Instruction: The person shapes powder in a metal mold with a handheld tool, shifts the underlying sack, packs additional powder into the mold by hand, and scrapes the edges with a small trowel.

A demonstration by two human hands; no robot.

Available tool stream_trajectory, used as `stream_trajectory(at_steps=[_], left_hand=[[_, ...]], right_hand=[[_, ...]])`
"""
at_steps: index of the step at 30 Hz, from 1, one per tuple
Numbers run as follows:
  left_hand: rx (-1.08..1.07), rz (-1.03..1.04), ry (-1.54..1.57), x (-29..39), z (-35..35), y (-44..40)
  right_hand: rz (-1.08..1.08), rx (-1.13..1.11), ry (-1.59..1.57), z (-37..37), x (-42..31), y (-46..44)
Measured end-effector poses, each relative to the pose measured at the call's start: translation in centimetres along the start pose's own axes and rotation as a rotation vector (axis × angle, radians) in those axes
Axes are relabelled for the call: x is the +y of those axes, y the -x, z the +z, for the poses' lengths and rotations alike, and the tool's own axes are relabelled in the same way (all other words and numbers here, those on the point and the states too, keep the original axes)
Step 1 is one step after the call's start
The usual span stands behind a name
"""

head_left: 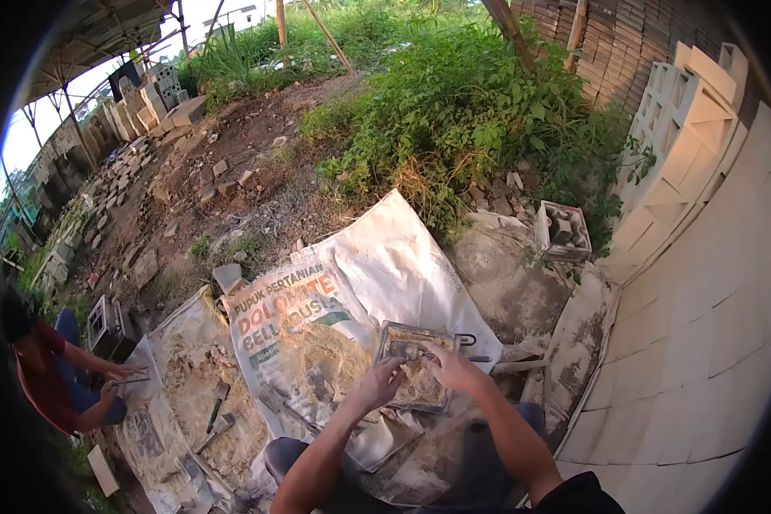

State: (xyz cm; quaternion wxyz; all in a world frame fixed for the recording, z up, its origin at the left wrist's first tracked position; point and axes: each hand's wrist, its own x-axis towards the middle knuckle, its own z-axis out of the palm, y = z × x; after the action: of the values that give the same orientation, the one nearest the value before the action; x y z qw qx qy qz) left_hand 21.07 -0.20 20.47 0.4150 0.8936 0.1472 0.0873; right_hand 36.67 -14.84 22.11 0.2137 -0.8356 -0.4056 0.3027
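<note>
A dark rectangular mould frame (444, 399) lies in front of me on a white printed sack (394, 265), with pale yellowish material inside it. My left hand (380, 383) is over the mould's left side, fingers bent toward its middle. My right hand (451, 368) reaches over the mould's upper right part, its fingers curled down. Both hands touch or nearly touch something greyish in the mould, too small to make out. Loose yellowish powder (317, 351) covers the sack left of the mould. A metal sheet (385, 441) lies close below my left hand.
At the left, a co-worker (56, 368) sits with both hands over a small flat piece. Between us lie a brush (218, 403) and another tool (214, 433) on a powdery sheet. A box with rubble (564, 231) stands upper right; pale panels (685, 343) line the right side.
</note>
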Motion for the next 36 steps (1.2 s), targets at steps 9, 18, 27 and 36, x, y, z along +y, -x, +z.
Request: stream_trajectory(at_steps=[9, 18, 27, 36], left_hand=[[0.171, -0.05, -0.066, -2.0, -3.8, 3.3], [0.043, -0.156, -0.213, 1.9, -8.8, 6.3], [-0.022, -0.288, -0.314, 0.8, -10.5, 7.1], [-0.103, -0.169, -0.373, -1.9, -9.0, 1.5]], right_hand=[[-0.109, -0.18, 0.081, -4.2, 2.2, 3.4], [0.174, -0.171, -0.219, -5.0, 7.8, 6.6], [0.238, -0.19, -0.128, -5.3, 10.2, 6.8], [0.142, -0.078, 0.168, -8.4, 6.6, 5.2]])
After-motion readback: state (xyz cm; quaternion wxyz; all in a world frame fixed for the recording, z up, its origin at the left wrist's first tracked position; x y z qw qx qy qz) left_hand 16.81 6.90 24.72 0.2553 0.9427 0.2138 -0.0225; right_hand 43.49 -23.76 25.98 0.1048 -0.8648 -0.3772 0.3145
